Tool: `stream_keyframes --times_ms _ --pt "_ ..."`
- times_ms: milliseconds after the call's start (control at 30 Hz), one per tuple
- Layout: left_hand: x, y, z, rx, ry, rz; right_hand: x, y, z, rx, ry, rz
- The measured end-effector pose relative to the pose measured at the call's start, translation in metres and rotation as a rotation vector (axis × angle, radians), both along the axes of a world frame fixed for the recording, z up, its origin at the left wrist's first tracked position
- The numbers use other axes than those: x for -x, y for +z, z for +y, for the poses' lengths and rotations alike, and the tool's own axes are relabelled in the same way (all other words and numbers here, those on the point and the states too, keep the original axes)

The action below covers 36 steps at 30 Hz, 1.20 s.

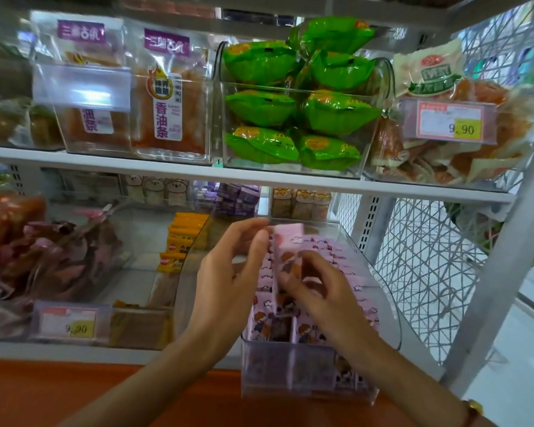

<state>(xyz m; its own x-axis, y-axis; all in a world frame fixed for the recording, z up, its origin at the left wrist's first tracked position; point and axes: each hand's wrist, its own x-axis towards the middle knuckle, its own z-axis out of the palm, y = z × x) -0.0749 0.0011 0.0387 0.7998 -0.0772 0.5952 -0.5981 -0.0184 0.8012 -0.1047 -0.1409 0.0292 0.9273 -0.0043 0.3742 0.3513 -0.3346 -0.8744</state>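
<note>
Left hand (228, 272) and right hand (316, 288) pinch pink packet (289, 241) over clear bin (390, 315).

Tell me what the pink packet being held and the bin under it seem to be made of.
Pink packet: likely thin plastic film, printed with cartoons, faintly glossy. Bin: clear rigid plastic, perhaps acrylic; the stacked packets show through its walls, and the curved rim catches light.

I'm looking at a white metal shelf (259, 177) running across a shop rack. A wire mesh side panel (429, 272) is closing its right end, bright light is washing the pale floor (524, 365), and an orange ledge (74, 396) is lying below.
</note>
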Motion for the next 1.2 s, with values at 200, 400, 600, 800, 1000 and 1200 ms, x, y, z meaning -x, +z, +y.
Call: stream_keyframes --times_ms 200,400,600,800,1000,1200 --pt "0.001 -0.01 -0.003 -0.239 -0.056 0.005 -0.01 -0.002 -0.01 -0.247 -0.08 0.082" --pt "0.003 -0.013 -0.009 -0.369 0.118 -0.098 -0.011 -0.004 -0.005 -0.264 -0.046 0.082" --pt "0.004 -0.012 -0.012 -0.388 0.103 -0.095 -0.009 0.002 -0.009 -0.359 0.012 0.105" --pt "-0.002 -0.016 -0.011 -0.412 0.086 -0.144 -0.007 0.0 -0.011 -0.314 -0.138 -0.01" --pt "-0.003 -0.006 -0.01 -0.273 -0.233 0.111 -0.007 0.011 -0.023 -0.332 -0.07 0.059" --pt "-0.002 -0.008 -0.011 -0.214 -0.34 0.296 -0.009 0.008 -0.022 -0.345 -0.082 0.131"
